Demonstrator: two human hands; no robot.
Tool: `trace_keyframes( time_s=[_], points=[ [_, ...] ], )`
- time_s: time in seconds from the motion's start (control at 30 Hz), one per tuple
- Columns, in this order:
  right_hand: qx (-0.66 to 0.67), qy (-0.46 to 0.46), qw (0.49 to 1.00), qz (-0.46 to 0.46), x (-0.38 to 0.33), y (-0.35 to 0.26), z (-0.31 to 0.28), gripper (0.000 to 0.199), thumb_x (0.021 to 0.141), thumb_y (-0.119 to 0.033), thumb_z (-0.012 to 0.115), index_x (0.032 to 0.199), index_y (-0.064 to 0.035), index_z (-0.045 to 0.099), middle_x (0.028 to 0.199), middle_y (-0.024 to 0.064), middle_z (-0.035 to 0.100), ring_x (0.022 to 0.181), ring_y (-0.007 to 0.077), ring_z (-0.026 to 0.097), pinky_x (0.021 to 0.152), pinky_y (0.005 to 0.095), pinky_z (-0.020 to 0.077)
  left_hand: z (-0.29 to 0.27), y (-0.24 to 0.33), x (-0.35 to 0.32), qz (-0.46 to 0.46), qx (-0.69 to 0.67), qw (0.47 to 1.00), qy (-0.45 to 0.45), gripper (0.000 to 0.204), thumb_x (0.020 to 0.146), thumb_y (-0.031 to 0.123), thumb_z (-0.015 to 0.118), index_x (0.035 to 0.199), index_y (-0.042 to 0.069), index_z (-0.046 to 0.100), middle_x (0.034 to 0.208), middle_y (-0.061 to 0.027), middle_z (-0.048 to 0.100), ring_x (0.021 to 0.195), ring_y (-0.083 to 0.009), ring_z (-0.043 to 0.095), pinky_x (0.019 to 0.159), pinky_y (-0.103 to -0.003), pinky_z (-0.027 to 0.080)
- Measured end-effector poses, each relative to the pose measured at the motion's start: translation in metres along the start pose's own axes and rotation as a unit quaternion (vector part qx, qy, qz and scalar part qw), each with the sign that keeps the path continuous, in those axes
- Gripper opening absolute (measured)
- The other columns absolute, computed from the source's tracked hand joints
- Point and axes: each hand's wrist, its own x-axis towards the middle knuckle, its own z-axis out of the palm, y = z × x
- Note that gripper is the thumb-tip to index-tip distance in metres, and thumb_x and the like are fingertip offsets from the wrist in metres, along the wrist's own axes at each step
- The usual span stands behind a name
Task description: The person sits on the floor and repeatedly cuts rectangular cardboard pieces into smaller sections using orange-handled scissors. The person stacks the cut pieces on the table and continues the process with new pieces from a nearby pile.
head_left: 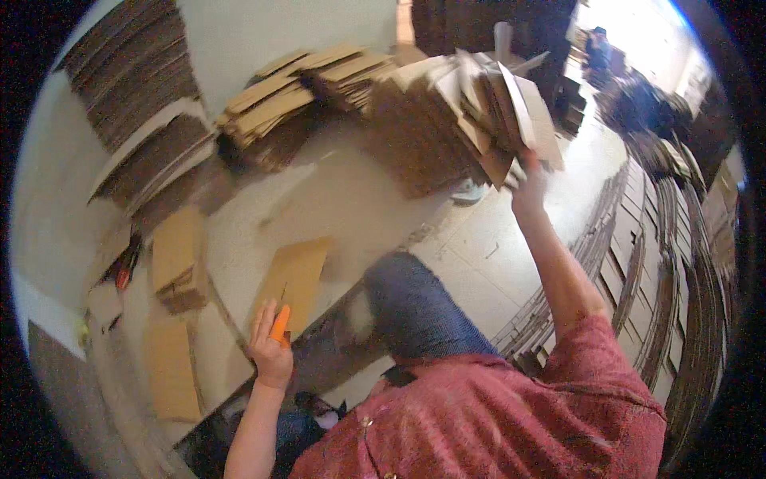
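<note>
Orange tool (280, 321) in narrow left grip (271, 354)

Right arm (561, 259), bare below short red sleeve (597, 355), stretched far forward, elbow slightly bent; right hand (530, 190) at full reach, fingers motion-blurred, grip unclear. Left forearm (254, 435) angled up from lower edge, wrist nearly straight; left hand (273, 357) low, fingers extended forward. Denim-clad knee (415, 299) bent between arms.

Pale, plain wall (295, 28) behind a light-topped table (231, 263); lower, to the right, pale floor (479, 267) with thin seams; white glare (642, 20) at upper right.
</note>
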Motion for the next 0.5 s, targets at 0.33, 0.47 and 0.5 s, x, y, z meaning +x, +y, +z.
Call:
trace_keyframes(
  time_s=[0.33,0.47,0.5],
  points=[
    [-0.446,-0.124,0.796,-0.391,0.058,0.008,0.099,0.052,0.067,-0.039,0.071,0.102,-0.0030,0.061,0.112,0.0189,0.055,0.105,0.0295,0.053,0.086,0.0364,0.0429,0.092,0.156,0.329,0.334,0.062,0.938,-0.064,0.077,0.073,0.049,0.060,0.138,0.018,0.031,0.146,-0.0033,0.021,0.133,-0.0316,0.018,0.102,-0.059,0.015],
    [-0.318,-0.096,0.903,-0.274,0.063,-0.005,0.062,0.051,0.073,-0.037,0.067,0.111,-0.0045,0.055,0.119,0.0194,0.050,0.110,0.0312,0.048,0.091,0.0369,0.0388,0.136,0.139,0.353,0.320,0.080,0.944,-0.014,0.084,0.066,0.010,0.069,0.138,0.024,0.028,0.143,-0.0019,0.027,0.131,-0.0261,0.027,0.100,-0.061,0.022],
    [-0.294,-0.053,0.914,-0.274,0.066,-0.002,0.041,0.053,0.077,-0.036,0.064,0.118,-0.0053,0.049,0.123,0.0186,0.047,0.113,0.0291,0.046,0.093,0.0351,0.0366,0.139,0.134,0.359,0.312,0.050,0.948,-0.028,0.083,0.065,0.008,0.069,0.137,0.023,0.030,0.141,-0.0030,0.029,0.130,-0.0265,0.029,0.101,-0.058,0.023]
  ],
)
